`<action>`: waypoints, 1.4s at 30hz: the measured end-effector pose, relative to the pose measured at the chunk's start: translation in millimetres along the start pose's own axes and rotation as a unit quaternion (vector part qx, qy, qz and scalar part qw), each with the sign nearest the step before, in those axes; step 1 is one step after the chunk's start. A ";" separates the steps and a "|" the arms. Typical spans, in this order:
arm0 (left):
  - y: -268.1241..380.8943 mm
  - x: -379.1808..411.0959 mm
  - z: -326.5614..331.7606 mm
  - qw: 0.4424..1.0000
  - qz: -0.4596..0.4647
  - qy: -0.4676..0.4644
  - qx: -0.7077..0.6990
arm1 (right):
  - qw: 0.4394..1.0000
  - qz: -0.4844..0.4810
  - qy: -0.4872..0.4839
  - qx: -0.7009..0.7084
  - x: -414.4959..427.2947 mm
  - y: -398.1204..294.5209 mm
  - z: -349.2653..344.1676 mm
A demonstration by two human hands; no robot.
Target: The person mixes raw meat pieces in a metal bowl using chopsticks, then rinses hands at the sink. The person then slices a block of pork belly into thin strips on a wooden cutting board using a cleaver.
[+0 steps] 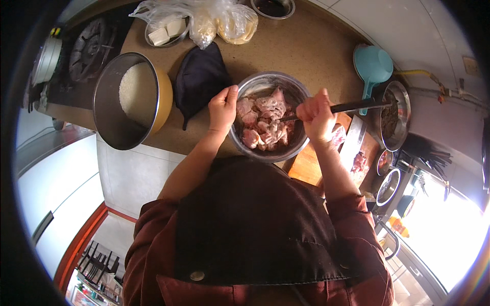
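A round metal bowl (270, 156) stands at the counter's front edge in front of me, with coated raw meat pieces (268, 114) in it. My left hand (225, 107) grips the bowl's left rim, thumb on top. Dark chopsticks (348, 106) are clasped in my right hand (317, 116) over the bowl's right side, their tips down in the meat. Left of the bowl lies a folded dark cloth item (201, 78). Further left is a deep yellow pot (164, 99) holding white rice grains (134, 91).
A wooden cutting board (306, 166) with a cleaver (353, 139) and cut meat lies right of the bowl. Behind are tofu blocks (159, 37), plastic bags (237, 23) and a dark-filled bowl (272, 7). A teal ladle (373, 65) and metal basin (405, 118) stand right; a gas stove (90, 49) left.
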State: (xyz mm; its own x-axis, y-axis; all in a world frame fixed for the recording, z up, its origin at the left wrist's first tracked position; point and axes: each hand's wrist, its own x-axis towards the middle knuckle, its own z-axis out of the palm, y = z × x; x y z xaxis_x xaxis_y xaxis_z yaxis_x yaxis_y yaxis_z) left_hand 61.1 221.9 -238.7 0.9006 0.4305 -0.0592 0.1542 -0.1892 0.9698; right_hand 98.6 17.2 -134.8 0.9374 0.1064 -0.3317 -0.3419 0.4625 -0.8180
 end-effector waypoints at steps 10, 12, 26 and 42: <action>-9.3 -1.8 0.1 0.996 -0.017 -0.043 -0.072 | 0.982 -0.143 -0.060 -0.107 72.4 2.1 62.6; -6.6 -3.4 -0.3 0.995 -0.037 -0.041 -0.082 | 0.974 -0.127 -0.011 -0.185 63.3 -16.3 35.2; 10.3 -6.1 2.0 0.990 -0.080 -0.016 -0.115 | 0.981 -0.055 0.143 0.119 -3.4 24.0 -13.2; 1.8 -8.6 0.6 0.997 -0.024 -0.002 -0.070 | 0.980 -0.194 -0.028 0.026 -43.5 -34.3 -3.3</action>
State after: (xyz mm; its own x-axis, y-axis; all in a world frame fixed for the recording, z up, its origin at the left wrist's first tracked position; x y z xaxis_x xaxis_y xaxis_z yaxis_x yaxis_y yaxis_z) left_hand 53.8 217.3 -236.6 0.8957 0.4318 -0.1062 0.1382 -0.0433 0.9895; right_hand 69.3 -6.1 -93.8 0.9988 -0.0401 0.0276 0.0444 0.5214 -0.8522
